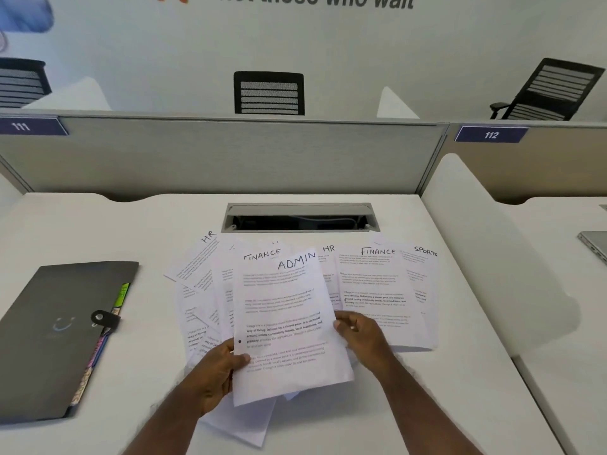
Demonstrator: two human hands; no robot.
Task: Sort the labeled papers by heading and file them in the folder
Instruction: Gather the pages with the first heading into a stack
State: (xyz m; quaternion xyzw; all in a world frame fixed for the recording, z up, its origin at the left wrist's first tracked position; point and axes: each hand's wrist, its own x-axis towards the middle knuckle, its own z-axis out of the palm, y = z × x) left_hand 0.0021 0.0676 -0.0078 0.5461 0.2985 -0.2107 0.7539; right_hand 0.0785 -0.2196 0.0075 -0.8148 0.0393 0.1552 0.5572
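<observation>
A sheet headed ADMIN (pixel 285 310) is lifted over a spread of papers in the middle of the white desk. My left hand (pixel 220 372) grips its lower left edge, thumb on top. My right hand (pixel 361 336) holds its right edge. Underneath lie sheets headed HR (pixel 200 257), FINANCE (pixel 259 257), a second HR (pixel 328 254), another FINANCE (pixel 374 284) and SPORTS (pixel 423 274). The dark grey expanding folder (pixel 56 336) lies closed on the left, strap buttoned, coloured tabs showing along its right edge.
A cable slot (pixel 300 218) opens in the desk behind the papers. A grey partition (pixel 230 152) closes off the back. A laptop corner (pixel 594 244) sits on the neighbouring desk at right. Office chairs stand beyond the partition.
</observation>
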